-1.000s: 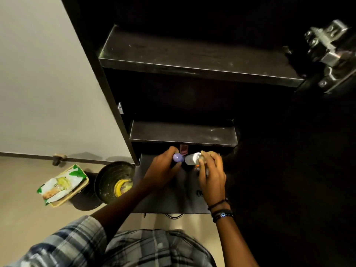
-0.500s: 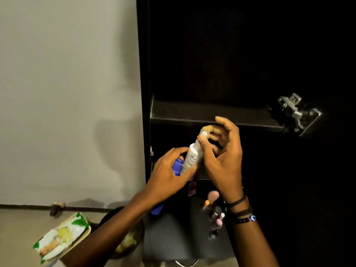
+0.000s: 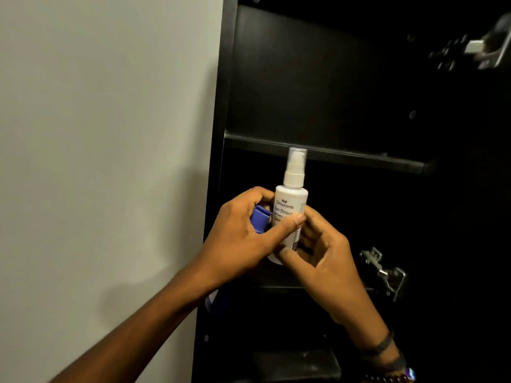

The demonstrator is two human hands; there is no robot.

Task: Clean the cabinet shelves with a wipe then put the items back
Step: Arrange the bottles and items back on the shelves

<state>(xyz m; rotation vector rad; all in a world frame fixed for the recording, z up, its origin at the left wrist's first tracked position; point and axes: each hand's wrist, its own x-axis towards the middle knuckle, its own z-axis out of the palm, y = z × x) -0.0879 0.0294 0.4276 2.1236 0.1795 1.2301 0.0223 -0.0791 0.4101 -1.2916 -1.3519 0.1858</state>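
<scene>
A white sunscreen spray bottle (image 3: 290,205) with a clear cap stands upright in front of the dark open cabinet, just below a bare shelf (image 3: 345,157). My right hand (image 3: 326,261) grips its lower part from the right and underneath. My left hand (image 3: 243,239) holds a blue bottle (image 3: 260,218) in its palm, and its thumb lies across the white bottle's label. The blue bottle's lower end (image 3: 214,302) pokes out below my left wrist. No wipe is in view.
The cabinet's left side panel (image 3: 221,134) meets a plain grey wall (image 3: 110,134). Metal door hinges sit at the right (image 3: 387,272) and the upper right (image 3: 484,48). A lower shelf (image 3: 298,360) shows dimly beneath my arms.
Both hands rose from the bottom shelf with the two bottles to just under the upper shelf. The white bottle turned upright. The floor items dropped out of view.
</scene>
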